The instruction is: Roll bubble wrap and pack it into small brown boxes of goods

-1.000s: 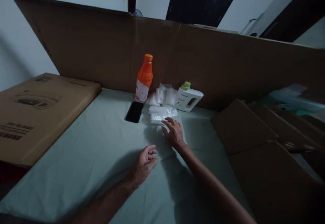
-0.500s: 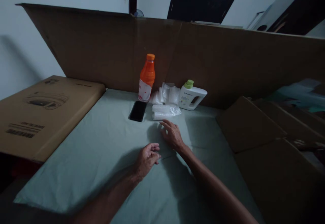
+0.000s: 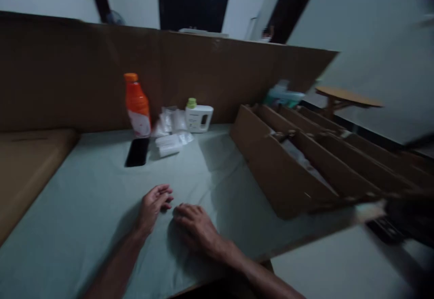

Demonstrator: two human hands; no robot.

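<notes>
In the head view, the white bottle [image 3: 194,121] has lettering too blurred to read; below centre, your left hand [image 3: 154,205] curls loosely, empty; your right hand [image 3: 195,226] bends, grip hidden; plastic rolls [image 3: 168,145] lie left of centre

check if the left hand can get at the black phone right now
Probably yes: the left hand looks empty, and only the pale green cloth shows between it and the black phone, which nothing covers.
</notes>
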